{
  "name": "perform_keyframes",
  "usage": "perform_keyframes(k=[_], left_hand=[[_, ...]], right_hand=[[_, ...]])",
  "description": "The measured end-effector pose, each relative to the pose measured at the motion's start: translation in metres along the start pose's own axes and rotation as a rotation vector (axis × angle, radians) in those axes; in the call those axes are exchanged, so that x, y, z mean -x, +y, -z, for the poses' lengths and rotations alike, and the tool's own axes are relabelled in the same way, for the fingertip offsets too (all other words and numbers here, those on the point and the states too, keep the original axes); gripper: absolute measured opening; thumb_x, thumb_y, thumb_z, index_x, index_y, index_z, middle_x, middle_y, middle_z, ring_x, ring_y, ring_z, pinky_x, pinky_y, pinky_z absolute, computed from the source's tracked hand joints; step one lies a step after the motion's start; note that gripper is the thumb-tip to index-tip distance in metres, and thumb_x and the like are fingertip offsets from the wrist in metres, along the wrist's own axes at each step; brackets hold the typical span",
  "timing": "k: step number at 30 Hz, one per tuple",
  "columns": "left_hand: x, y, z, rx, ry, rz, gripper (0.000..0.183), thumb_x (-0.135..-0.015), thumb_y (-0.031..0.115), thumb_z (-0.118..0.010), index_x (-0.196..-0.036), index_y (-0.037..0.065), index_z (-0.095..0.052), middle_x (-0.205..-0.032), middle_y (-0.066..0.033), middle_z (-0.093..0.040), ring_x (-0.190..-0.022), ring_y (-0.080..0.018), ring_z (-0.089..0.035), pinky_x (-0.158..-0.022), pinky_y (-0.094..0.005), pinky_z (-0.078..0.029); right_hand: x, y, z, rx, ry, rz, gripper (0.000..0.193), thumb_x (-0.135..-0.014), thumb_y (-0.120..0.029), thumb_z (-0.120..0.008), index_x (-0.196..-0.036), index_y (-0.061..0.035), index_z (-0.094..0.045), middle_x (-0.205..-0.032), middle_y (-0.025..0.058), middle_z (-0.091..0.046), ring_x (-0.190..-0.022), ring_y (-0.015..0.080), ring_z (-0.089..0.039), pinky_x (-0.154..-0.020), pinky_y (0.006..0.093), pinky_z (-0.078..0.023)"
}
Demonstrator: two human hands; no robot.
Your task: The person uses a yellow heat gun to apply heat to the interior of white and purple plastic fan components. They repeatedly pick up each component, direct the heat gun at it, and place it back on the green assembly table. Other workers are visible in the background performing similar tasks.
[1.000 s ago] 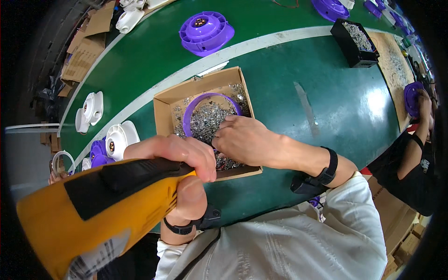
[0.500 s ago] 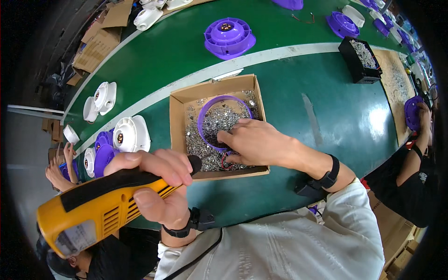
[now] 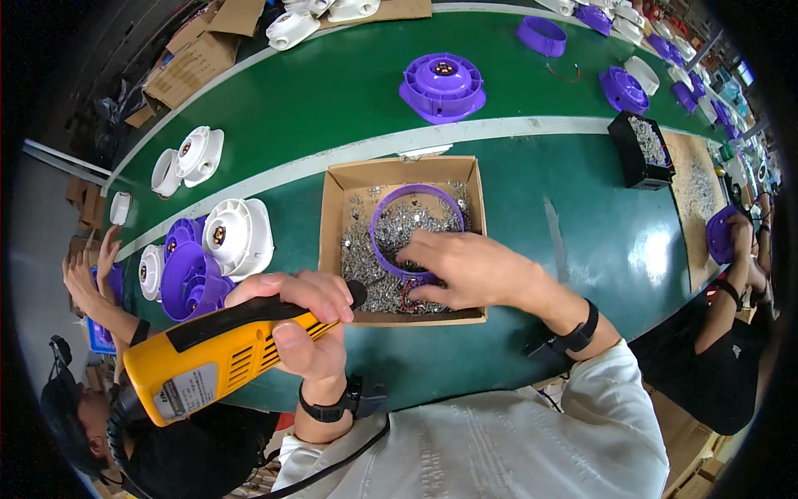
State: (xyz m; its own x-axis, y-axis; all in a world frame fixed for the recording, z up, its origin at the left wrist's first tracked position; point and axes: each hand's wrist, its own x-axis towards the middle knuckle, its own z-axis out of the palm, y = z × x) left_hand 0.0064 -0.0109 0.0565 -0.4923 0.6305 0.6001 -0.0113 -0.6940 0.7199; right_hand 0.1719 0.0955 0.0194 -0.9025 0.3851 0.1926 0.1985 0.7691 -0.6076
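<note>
My left hand (image 3: pixel 312 312) is wrapped round a yellow and black electric screwdriver (image 3: pixel 208 366). Its black nose points right, over the near left part of an open cardboard box (image 3: pixel 332 200) full of small silver screws (image 3: pixel 359 259). Inside that box, on the screws, sits a purple ring (image 3: pixel 374 224) with red and black wires (image 3: pixel 407 295) at its near side. My right hand (image 3: pixel 470 268) reaches in from the right and straddles the ring's near rim, fingers inside and thumb outside. The fingertips are partly hidden, and no screw shows between them.
White and purple round housings (image 3: pixel 237 239) cluster left of the box. Beyond the pale strip stands a purple housing (image 3: pixel 443 87). A black bin of screws (image 3: pixel 640 150) is at the far right. Co-workers' hands (image 3: pixel 91 283) work at left, with another person's hand (image 3: pixel 740 237) at right.
The view has shifted, so the box and housings sit lower and further right. My left hand and the screwdriver are lower. My right hand stays at the ring, its fingers slightly moved.
</note>
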Motion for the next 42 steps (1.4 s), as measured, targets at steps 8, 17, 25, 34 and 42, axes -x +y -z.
perform_keyframes(k=[8,17,25,34,42], left_hand=[[0.004,-0.006,0.018,0.031,0.114,-0.076,0.044,-0.092,0.04,-0.051,-0.114,0.006,-0.034,-0.059,-0.0053,-0.047,-0.044,-0.016,-0.046,-0.043,-0.0306,-0.042],[0.005,-0.008,0.025,0.013,0.116,-0.1,0.04,-0.093,0.038,-0.049,-0.113,0.006,-0.036,-0.057,-0.0048,-0.046,-0.043,-0.0159,-0.045,-0.042,-0.0296,-0.04],[0.018,-0.023,0.032,0.109,0.132,-0.008,0.041,-0.089,0.031,-0.06,-0.111,0.004,-0.037,-0.056,-0.0059,-0.047,-0.046,-0.0174,-0.048,-0.045,-0.0308,-0.042],[0.026,-0.04,0.039,0.124,0.175,0.053,0.04,-0.088,0.026,-0.061,-0.109,0.003,-0.036,-0.057,-0.0061,-0.048,-0.046,-0.0163,-0.047,-0.046,-0.0298,-0.044],[0.026,-0.038,0.041,0.061,0.17,0.052,0.041,-0.09,0.034,-0.058,-0.11,0.005,-0.037,-0.055,-0.004,-0.045,-0.044,-0.0162,-0.045,-0.043,-0.0299,-0.041]], right_hand=[[-0.008,-0.006,0.0,0.264,0.207,0.2,0.014,-0.08,-0.015,-0.065,-0.084,-0.0047,-0.055,-0.064,0.0085,-0.054,-0.064,0.0252,-0.058,-0.06,0.0362,-0.046],[-0.018,-0.01,0.019,0.104,0.618,0.4,0.019,-0.08,-0.002,-0.061,-0.098,-0.0033,-0.058,-0.069,0.0084,-0.063,-0.052,0.0224,-0.059,-0.05,0.0335,-0.047],[-0.053,-0.014,0.058,0.138,0.726,0.287,0.006,-0.086,-0.001,-0.053,-0.085,0.0003,-0.059,-0.076,0.0133,-0.066,-0.057,0.0253,-0.063,-0.05,0.0326,-0.049],[-0.16,0.074,0.079,0.299,0.899,0.216,0.005,-0.087,-0.011,-0.061,-0.087,-0.006,-0.06,-0.07,0.0123,-0.065,-0.058,0.0284,-0.064,-0.05,0.0358,-0.049],[-0.116,0.069,0.104,0.272,0.724,-0.115,0.016,-0.088,-0.021,-0.056,-0.085,-0.006,-0.062,-0.069,0.0165,-0.064,-0.063,0.0355,-0.063,-0.055,0.0428,-0.049]])
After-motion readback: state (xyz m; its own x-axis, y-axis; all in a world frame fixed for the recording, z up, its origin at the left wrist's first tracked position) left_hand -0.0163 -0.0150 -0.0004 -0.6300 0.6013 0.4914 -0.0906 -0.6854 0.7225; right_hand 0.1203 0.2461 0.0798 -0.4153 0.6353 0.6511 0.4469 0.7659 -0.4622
